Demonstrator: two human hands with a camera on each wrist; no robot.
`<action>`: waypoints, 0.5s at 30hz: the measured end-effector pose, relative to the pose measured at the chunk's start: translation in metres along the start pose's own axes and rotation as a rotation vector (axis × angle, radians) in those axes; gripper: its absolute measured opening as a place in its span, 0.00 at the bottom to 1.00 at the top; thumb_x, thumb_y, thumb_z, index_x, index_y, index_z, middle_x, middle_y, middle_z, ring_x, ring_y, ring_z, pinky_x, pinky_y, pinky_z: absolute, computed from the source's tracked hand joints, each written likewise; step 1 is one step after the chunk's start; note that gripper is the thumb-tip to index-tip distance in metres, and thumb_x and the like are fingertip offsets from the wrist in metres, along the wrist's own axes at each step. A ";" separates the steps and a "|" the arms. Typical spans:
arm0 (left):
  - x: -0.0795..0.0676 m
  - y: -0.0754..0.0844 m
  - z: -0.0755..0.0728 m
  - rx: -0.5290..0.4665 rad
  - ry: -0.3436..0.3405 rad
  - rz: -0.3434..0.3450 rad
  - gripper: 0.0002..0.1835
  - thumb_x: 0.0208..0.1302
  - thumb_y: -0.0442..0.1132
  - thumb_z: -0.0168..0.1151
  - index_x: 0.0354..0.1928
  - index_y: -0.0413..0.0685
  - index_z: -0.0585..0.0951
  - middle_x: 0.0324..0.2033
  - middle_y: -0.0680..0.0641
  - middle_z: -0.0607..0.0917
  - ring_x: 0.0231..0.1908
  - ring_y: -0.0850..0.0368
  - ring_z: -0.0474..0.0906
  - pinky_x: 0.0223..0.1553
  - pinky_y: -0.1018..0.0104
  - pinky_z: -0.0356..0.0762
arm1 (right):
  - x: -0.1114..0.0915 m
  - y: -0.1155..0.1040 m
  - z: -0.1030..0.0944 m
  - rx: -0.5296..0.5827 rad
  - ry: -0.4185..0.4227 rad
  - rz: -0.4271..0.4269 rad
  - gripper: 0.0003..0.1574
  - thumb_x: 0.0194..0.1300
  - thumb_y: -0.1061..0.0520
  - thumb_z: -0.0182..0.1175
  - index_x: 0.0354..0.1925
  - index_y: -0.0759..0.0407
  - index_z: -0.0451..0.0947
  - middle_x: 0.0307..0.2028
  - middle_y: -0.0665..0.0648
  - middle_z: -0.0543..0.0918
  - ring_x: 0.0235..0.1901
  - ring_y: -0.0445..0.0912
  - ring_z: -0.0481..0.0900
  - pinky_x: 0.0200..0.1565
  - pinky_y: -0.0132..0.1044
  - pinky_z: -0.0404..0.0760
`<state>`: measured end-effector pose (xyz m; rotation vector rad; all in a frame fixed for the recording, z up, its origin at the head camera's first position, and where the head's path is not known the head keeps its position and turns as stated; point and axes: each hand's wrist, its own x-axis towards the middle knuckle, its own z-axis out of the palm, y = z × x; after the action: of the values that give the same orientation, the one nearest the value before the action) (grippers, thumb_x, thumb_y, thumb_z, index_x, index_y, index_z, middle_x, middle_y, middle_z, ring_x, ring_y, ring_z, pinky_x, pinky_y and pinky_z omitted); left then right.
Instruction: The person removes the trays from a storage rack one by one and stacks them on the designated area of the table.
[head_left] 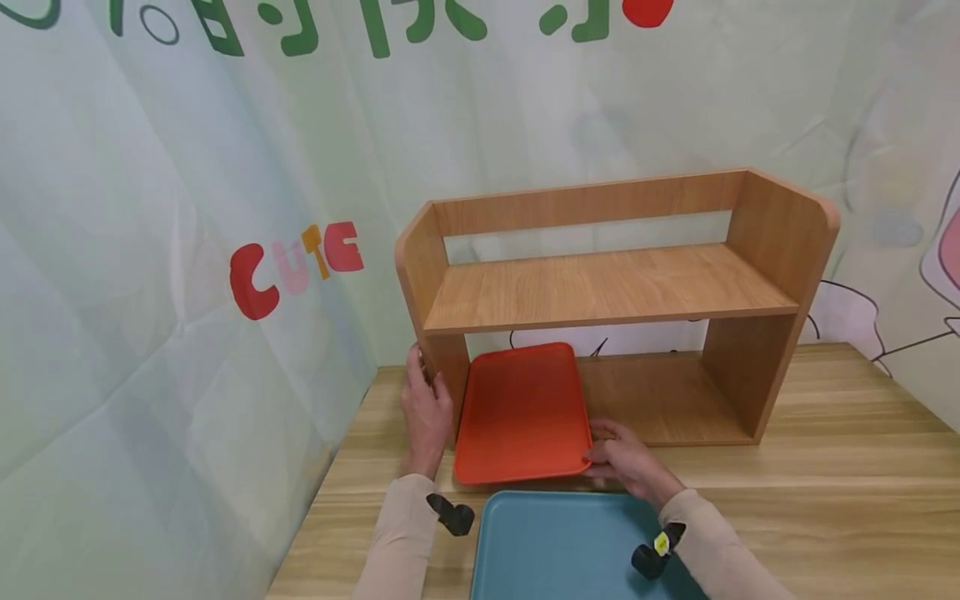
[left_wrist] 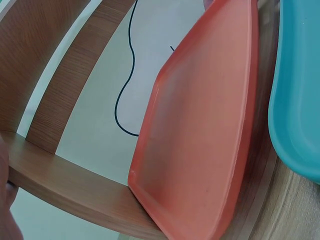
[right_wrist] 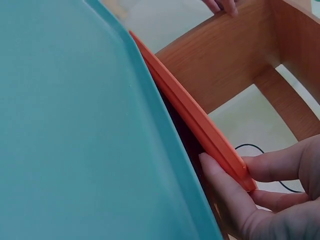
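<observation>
An orange-red tray lies partly inside the lower left of a wooden two-tier shelf, its near end sticking out at the front. My right hand pinches the tray's near right corner; in the right wrist view the thumb and fingers grip the orange rim. Against the outer face of the shelf's left side panel rests my left hand, and its fingertips show over that panel's edge in the right wrist view. Most of the left hand is outside the left wrist view.
A blue tray lies on the wood-grain table in front of the shelf, below my right forearm. Behind the shelf hangs a printed cloth with letters and drawings. The table's left edge runs beside my left arm.
</observation>
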<state>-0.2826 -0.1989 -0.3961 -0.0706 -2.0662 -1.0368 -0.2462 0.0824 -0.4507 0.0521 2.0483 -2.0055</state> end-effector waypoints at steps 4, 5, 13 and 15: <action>0.000 0.000 0.001 -0.005 0.007 0.011 0.29 0.66 0.27 0.51 0.68 0.49 0.60 0.60 0.37 0.74 0.57 0.40 0.75 0.54 0.45 0.75 | -0.002 -0.001 0.000 0.013 0.008 -0.010 0.36 0.61 0.69 0.53 0.67 0.66 0.58 0.50 0.71 0.76 0.36 0.51 0.84 0.41 0.46 0.84; 0.000 0.000 0.001 -0.009 0.009 0.016 0.29 0.66 0.27 0.51 0.68 0.49 0.60 0.59 0.36 0.74 0.56 0.40 0.75 0.54 0.45 0.75 | -0.002 -0.002 0.000 0.017 0.008 -0.012 0.36 0.61 0.69 0.53 0.67 0.67 0.57 0.49 0.70 0.77 0.35 0.51 0.84 0.41 0.46 0.84; -0.001 -0.001 0.002 -0.007 0.028 0.023 0.29 0.65 0.26 0.52 0.67 0.48 0.61 0.58 0.35 0.74 0.56 0.39 0.76 0.53 0.44 0.76 | -0.006 -0.005 0.001 0.062 0.019 -0.022 0.36 0.62 0.70 0.50 0.68 0.69 0.56 0.40 0.65 0.76 0.31 0.48 0.82 0.39 0.43 0.85; -0.001 -0.001 0.001 -0.010 0.031 0.023 0.29 0.65 0.25 0.52 0.67 0.48 0.61 0.58 0.35 0.74 0.55 0.39 0.76 0.53 0.44 0.76 | -0.007 -0.005 0.000 0.075 0.016 -0.024 0.36 0.62 0.69 0.49 0.68 0.70 0.56 0.38 0.63 0.75 0.31 0.47 0.81 0.38 0.43 0.85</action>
<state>-0.2835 -0.1985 -0.3978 -0.0829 -2.0281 -1.0282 -0.2409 0.0833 -0.4444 0.0593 1.9916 -2.1026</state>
